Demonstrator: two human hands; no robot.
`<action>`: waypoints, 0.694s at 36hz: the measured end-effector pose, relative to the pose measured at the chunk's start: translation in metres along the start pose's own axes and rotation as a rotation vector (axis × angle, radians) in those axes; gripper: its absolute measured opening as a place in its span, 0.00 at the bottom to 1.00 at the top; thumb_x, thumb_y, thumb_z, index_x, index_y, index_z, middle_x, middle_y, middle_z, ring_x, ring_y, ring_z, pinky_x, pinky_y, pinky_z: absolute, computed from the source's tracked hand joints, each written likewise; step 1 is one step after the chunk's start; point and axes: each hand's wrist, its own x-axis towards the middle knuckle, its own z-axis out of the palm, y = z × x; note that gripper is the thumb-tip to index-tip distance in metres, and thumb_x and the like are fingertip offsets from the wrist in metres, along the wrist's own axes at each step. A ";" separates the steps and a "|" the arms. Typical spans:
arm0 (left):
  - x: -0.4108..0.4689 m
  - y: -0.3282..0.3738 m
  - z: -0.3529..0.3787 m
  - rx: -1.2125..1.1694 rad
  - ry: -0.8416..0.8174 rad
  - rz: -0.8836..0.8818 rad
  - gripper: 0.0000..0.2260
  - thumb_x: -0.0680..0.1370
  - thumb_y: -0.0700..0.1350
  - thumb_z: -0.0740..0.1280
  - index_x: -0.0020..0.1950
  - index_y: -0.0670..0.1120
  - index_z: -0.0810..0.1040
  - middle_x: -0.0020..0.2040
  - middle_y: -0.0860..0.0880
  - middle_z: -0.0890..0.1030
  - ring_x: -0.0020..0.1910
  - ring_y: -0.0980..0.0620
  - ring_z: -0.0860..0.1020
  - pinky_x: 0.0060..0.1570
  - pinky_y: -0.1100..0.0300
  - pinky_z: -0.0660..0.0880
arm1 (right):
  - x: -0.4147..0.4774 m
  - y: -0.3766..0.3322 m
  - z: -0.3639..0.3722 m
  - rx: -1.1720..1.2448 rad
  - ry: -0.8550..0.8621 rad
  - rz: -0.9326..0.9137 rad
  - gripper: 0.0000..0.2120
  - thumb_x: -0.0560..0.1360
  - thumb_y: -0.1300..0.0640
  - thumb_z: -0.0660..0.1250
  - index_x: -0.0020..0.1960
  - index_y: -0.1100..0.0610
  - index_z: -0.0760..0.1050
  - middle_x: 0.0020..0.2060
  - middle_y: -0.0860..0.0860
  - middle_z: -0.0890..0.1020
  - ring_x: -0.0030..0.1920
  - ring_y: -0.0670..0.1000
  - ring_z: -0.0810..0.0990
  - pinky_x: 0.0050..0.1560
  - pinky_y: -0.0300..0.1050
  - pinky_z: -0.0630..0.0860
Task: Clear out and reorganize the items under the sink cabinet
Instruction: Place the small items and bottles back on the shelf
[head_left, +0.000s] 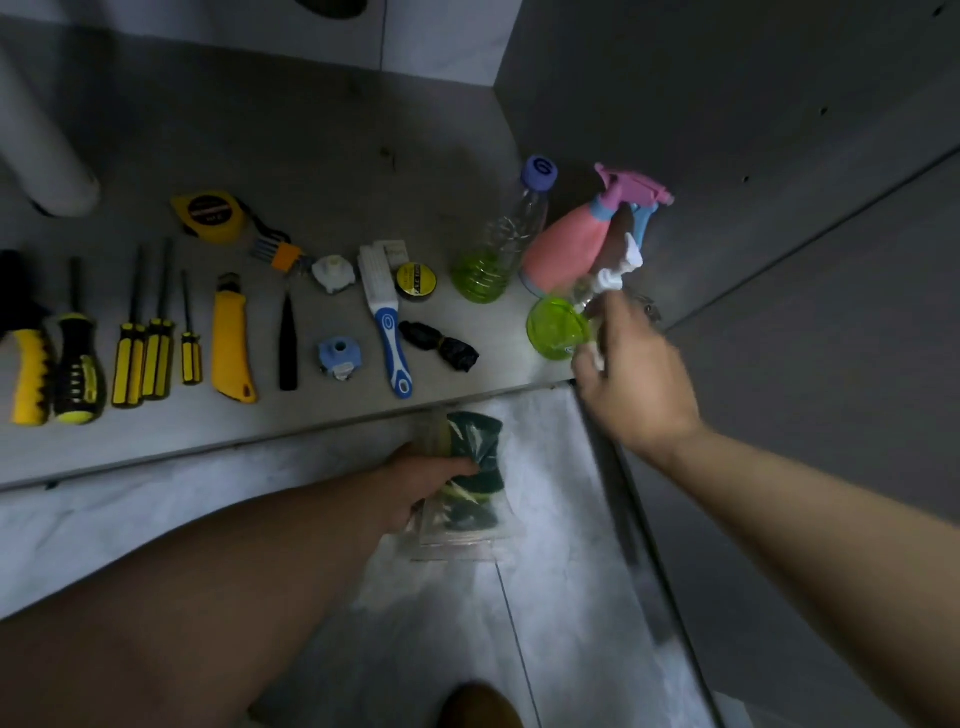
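Tiled floor (561, 613); left hand (415, 480) grips plastic bag (470, 506)

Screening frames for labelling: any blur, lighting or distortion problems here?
Head view: dim, cabinet walls dark; right hand motion-blurred at the green spray bottle; left hand, gripping the plastic bag, and yellow-handled tools sharper; wide-angle bows the front edge.

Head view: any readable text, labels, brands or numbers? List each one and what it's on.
"P.V.C": partly legible on the yellow label of the black tape roll; the rest is blurred.
Purple bottle cap: one white mark, "G" or "6", cannot tell which.
Yellow tape measure: print on the dark label is too blurred to read.
Nothing else readable.
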 end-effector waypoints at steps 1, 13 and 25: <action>-0.002 -0.001 0.000 0.022 -0.021 0.001 0.21 0.69 0.44 0.81 0.59 0.40 0.82 0.46 0.44 0.87 0.45 0.45 0.86 0.46 0.51 0.84 | -0.012 0.000 0.009 0.087 -0.117 0.018 0.14 0.74 0.54 0.64 0.58 0.48 0.66 0.44 0.53 0.78 0.39 0.59 0.79 0.39 0.50 0.76; -0.048 0.024 -0.013 0.048 -0.399 -0.011 0.12 0.71 0.44 0.78 0.53 0.43 0.86 0.54 0.41 0.86 0.52 0.43 0.85 0.50 0.52 0.82 | -0.021 -0.023 0.019 0.420 -0.110 0.102 0.04 0.75 0.59 0.67 0.47 0.54 0.74 0.35 0.43 0.73 0.35 0.41 0.72 0.34 0.30 0.65; -0.071 0.105 -0.041 -0.337 -0.448 0.280 0.12 0.68 0.44 0.79 0.51 0.45 0.88 0.55 0.42 0.85 0.52 0.44 0.85 0.58 0.47 0.81 | 0.158 -0.053 -0.040 0.057 -0.136 -0.071 0.16 0.74 0.57 0.68 0.61 0.51 0.78 0.59 0.56 0.81 0.61 0.57 0.78 0.54 0.40 0.71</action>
